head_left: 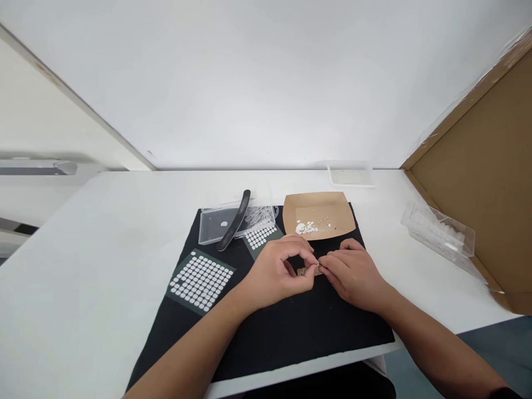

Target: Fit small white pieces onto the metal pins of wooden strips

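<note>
While the fingertips of both hands are brought together right of the lower centre of the frame, a small shiny piece (318, 266) is pinched between them. By the left hand (280, 271) it is gripped with thumb and forefinger, which are curved into a ring; by the right hand (353, 274) it is met from the other side, with thumb and forefinger pressed together. What the piece is cannot be told at this size. Just beneath, a brown strip (300, 271) is partly hidden by the fingers. Both hands are held over a black mat (299, 338), on which a dotted sheet (201, 281) is laid at lower left and a second sheet (261, 237) is partly covered by the left hand. Above the hands, white dots (305, 227) are held in a cardboard tray (320, 199). Left of centre, a black curved tool (234, 221) is propped across a clear box (208, 230).
</note>
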Action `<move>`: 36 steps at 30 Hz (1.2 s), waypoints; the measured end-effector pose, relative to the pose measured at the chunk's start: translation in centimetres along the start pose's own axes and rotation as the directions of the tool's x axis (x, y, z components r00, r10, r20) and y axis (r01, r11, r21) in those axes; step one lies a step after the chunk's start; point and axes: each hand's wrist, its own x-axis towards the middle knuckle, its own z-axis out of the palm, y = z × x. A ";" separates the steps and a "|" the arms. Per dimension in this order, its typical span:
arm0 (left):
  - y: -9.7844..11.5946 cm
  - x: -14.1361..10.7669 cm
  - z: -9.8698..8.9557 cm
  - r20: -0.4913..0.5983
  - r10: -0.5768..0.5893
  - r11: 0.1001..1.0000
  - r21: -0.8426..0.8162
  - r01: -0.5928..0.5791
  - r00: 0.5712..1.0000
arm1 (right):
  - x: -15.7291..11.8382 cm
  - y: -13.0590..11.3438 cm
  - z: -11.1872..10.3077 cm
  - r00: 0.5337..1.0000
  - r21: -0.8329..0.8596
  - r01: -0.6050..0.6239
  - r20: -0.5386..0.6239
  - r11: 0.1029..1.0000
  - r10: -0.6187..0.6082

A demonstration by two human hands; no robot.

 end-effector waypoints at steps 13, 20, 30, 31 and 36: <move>-0.6 0.0 0.1 -0.027 0.156 0.984 0.089 -0.153 0.987 | -0.1 0.2 0.2 1.000 -0.054 -0.020 0.022 0.998 0.021; -0.5 -0.1 0.6 -0.057 0.151 0.986 0.086 -0.146 0.987 | -0.2 0.1 0.5 0.999 -0.049 -0.011 0.030 0.999 0.012; -0.4 0.0 0.5 -0.031 -0.013 0.999 -0.036 0.011 0.999 | -0.1 0.0 0.4 0.999 -0.040 0.002 0.044 0.999 0.000; -0.5 0.1 0.5 -0.023 -0.025 0.998 -0.051 0.023 0.999 | -0.1 0.0 0.4 0.999 -0.037 0.003 0.048 0.999 -0.001; -0.8 0.3 0.4 0.042 -0.098 0.981 -0.161 0.103 0.994 | -0.1 0.1 0.3 0.997 0.022 0.004 0.073 1.000 -0.006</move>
